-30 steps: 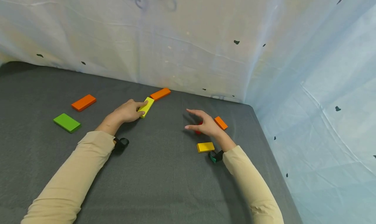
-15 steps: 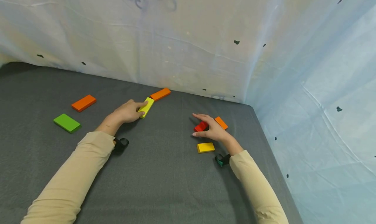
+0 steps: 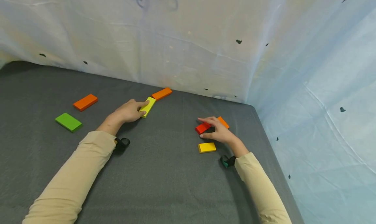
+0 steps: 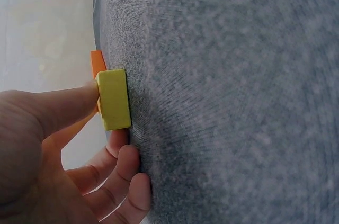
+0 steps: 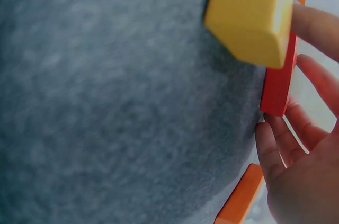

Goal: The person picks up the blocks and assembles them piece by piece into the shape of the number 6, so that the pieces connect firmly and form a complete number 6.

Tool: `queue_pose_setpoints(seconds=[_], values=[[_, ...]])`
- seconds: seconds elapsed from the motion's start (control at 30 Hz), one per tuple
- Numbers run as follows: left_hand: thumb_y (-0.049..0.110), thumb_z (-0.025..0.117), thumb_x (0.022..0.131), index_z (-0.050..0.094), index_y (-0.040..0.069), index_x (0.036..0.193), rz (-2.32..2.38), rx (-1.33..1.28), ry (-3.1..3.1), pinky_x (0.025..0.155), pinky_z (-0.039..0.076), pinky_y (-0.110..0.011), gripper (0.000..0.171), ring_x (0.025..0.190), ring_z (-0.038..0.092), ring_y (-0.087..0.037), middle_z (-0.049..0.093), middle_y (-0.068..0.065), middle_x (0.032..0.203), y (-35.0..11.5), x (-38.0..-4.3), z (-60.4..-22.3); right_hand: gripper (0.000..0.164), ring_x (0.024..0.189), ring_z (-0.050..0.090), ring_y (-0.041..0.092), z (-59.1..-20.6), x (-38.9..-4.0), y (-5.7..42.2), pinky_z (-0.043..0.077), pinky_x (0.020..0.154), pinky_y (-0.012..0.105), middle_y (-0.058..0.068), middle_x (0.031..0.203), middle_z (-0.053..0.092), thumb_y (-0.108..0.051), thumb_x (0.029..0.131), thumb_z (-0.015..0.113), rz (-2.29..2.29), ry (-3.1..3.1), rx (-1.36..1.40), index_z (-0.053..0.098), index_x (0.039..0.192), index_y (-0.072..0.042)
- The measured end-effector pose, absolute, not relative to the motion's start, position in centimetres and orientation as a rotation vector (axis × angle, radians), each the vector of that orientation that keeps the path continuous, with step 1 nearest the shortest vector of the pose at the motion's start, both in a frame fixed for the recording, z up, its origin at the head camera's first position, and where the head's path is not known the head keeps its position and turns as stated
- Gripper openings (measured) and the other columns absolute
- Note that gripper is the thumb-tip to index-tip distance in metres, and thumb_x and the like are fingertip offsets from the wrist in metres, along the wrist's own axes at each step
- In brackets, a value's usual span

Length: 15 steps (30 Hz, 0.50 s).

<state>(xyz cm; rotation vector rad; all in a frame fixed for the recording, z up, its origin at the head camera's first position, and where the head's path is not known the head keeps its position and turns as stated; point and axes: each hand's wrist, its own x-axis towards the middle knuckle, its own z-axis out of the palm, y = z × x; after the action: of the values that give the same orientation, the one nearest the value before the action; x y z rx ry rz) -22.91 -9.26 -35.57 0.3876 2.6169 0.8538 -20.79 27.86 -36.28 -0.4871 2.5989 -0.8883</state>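
My left hand (image 3: pixel 128 111) pinches a bright yellow block (image 3: pixel 148 107) lying on the grey cloth. In the left wrist view, the thumb (image 4: pixel 69 108) presses against one side of this yellow block (image 4: pixel 115 99), and the other fingers curl beneath it. An orange block (image 3: pixel 162 93) sits end-on at its far corner. My right hand (image 3: pixel 219 133) arches around a red block (image 3: pixel 202 128), with thumb and index finger spread on either side. In the right wrist view, the fingertips come right at the edge of the red block (image 5: pixel 276 89).
A darker yellow block (image 3: pixel 207 148) lies just in front of the right hand, and an orange block (image 3: pixel 223 122) behind it. At the left are another orange block (image 3: pixel 85 102) and a green block (image 3: pixel 69 122). Pale sheeting (image 3: pixel 188 44) hangs along the back and right edges.
My right hand has drawn back to the right and toward me, exposing the red block between its thumb and index finger. The left hand has kept its pinch on the yellow block.
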Motion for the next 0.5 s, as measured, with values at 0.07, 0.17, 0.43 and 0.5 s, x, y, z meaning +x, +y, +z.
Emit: queue_pose_setpoints(seconds=[0.07,0.17,0.43,0.5], values=[[0.02,0.046,0.102,0.025,0.009,0.152,0.852,0.385,2.617,0.077,0.039,-0.045,0.055,0.098,0.046,-0.035,0.04,-0.032,0.126,-9.27,-22.95,-35.54,0.065,0.127,0.038,0.032,-36.3,-20.78,28.05,0.031,0.106,0.055,0.013,0.142,0.037,-0.019,0.086,0.073,-0.89,2.607,-0.495,0.045,0.145,-0.018],[0.021,0.046,0.102,0.025,0.01,0.152,0.85,0.378,2.615,0.076,0.039,-0.044,0.055,0.096,0.046,-0.035,0.04,-0.031,0.125,-9.27,-23.0,-35.52,0.06,0.124,0.041,0.031,-36.34,-20.74,28.23,0.034,0.104,0.053,0.013,0.138,0.04,-0.017,0.086,0.072,-0.895,2.618,-0.503,0.049,0.142,-0.017],[0.02,0.047,0.102,0.025,0.009,0.152,0.854,0.375,2.61,0.074,0.038,-0.042,0.055,0.091,0.045,-0.032,0.041,-0.03,0.121,-9.23,-22.99,-35.6,0.046,0.115,0.047,0.03,-36.71,-20.68,28.45,0.04,0.097,0.049,0.013,0.129,0.048,-0.015,0.089,0.07,-0.891,2.646,-0.515,0.058,0.133,-0.014],[0.02,0.046,0.102,0.025,0.009,0.152,0.855,0.377,2.609,0.074,0.038,-0.042,0.055,0.091,0.045,-0.032,0.041,-0.03,0.121,-9.25,-22.95,-35.59,0.045,0.113,0.048,0.03,-36.79,-20.65,28.48,0.04,0.096,0.048,0.012,0.127,0.049,-0.015,0.088,0.07,-0.894,2.649,-0.51,0.059,0.132,-0.013]])
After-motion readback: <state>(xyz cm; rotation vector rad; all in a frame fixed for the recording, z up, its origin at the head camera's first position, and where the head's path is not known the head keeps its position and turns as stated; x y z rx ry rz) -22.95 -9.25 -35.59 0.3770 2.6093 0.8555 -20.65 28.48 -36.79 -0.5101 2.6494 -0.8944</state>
